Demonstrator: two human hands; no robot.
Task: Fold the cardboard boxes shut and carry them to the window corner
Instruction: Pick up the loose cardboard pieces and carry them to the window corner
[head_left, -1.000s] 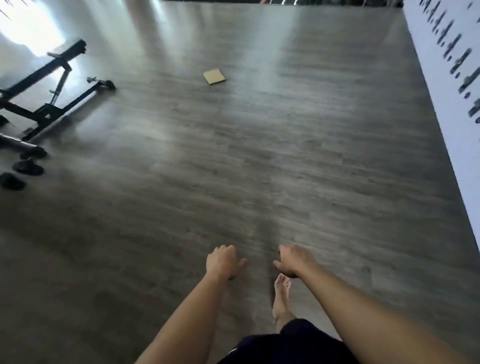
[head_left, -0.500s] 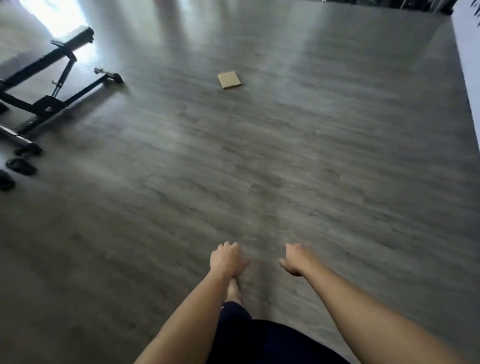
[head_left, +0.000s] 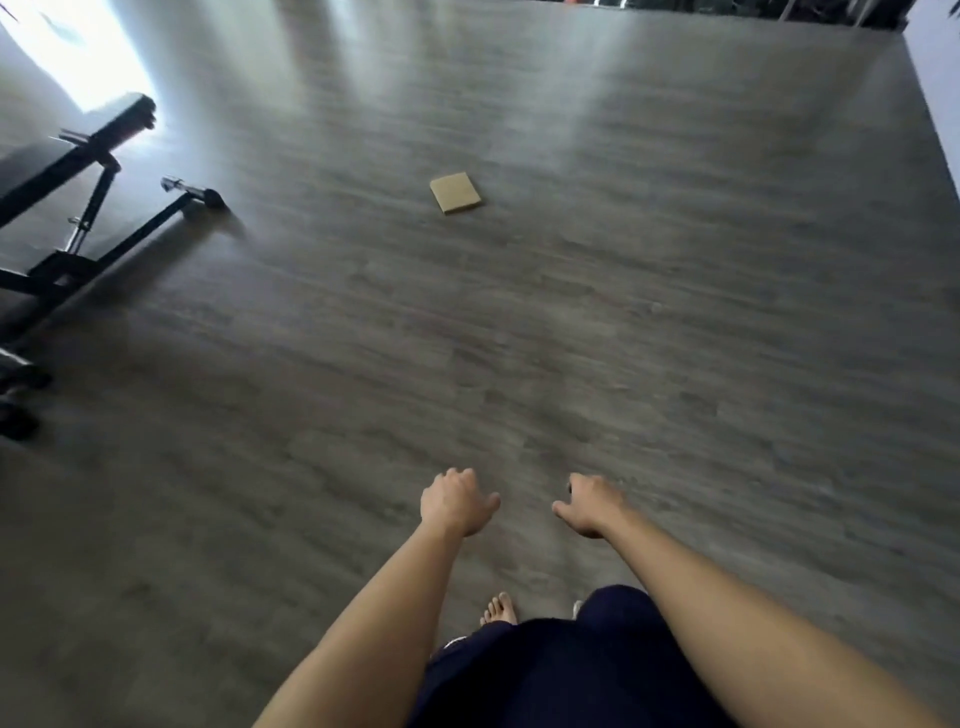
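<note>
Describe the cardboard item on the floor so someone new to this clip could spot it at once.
Start at the black metal workout bench on the left of the grey wood-look floor. Look right, past its foot: a flat, square, tan cardboard box lies alone there, the only light brown thing around.

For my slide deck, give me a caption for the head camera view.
Empty-handed, left hand and right hand loosely curled, a person faces a flat cardboard box on the wood floor.
</note>
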